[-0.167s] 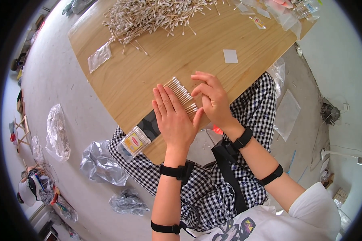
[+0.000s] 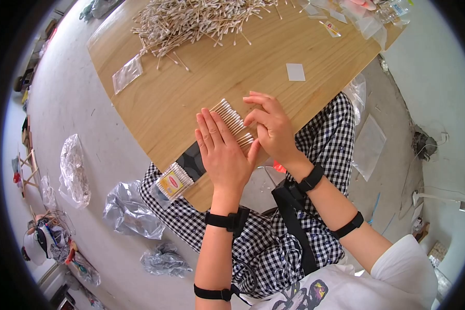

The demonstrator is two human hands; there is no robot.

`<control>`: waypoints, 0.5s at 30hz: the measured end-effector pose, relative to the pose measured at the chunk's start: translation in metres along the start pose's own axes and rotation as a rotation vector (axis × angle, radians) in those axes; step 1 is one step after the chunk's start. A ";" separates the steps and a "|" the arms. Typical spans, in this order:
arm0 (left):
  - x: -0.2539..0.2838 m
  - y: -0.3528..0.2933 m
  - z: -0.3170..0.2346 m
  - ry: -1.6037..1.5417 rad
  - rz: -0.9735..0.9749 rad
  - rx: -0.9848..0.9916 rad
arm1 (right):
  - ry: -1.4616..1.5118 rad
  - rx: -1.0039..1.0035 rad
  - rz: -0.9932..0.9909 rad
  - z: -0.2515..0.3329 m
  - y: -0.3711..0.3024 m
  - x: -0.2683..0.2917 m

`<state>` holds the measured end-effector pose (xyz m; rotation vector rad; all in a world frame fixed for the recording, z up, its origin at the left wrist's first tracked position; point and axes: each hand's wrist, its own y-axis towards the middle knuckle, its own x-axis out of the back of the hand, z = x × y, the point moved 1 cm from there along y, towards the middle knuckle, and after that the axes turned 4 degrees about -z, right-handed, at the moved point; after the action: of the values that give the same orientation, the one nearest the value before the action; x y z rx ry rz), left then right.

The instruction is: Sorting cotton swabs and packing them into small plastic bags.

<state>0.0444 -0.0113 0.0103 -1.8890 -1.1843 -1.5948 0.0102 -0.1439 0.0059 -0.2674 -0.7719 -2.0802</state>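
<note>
A row of cotton swabs (image 2: 231, 118) lies side by side near the table's front edge, its right-hand tips showing. My left hand (image 2: 222, 150) rests flat over the row's left part, fingers stretched out and thumb apart; it hides the rest of the swabs. Beside the exposed tips is my right hand (image 2: 270, 124), its fingers bent and spread, with nothing seen in it. Left of my left hand, a dark patterned pad (image 2: 192, 161) lies on the table. A clear pack of cotton swabs (image 2: 173, 181) with a yellow and red label sits at the table's corner.
A large heap of loose cotton swabs (image 2: 196, 23) covers the far side of the wooden table (image 2: 243, 67). A clear plastic bag (image 2: 127, 74) lies at the left, a white card (image 2: 295, 72) at the right. A clear bottle (image 2: 392, 11) is at the far right.
My right hand has shifted very slightly to the left toward the swab tips. The left hand stays flat in place.
</note>
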 end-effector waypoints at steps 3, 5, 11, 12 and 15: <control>0.000 0.001 -0.001 0.004 -0.007 -0.003 | -0.006 -0.013 0.020 -0.003 -0.001 0.001; 0.000 0.001 -0.001 0.009 0.001 0.003 | -0.044 0.014 0.050 -0.003 -0.001 0.001; -0.001 0.000 -0.001 0.000 0.002 0.004 | -0.028 -0.009 -0.010 0.001 0.001 0.000; -0.001 0.000 -0.001 0.000 0.001 0.004 | -0.028 -0.009 -0.010 0.001 0.001 0.000; -0.001 0.000 0.000 0.005 0.003 0.006 | -0.065 0.023 0.006 0.001 0.002 0.000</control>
<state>0.0444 -0.0122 0.0092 -1.8815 -1.1830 -1.5914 0.0116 -0.1436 0.0075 -0.3250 -0.8325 -2.0640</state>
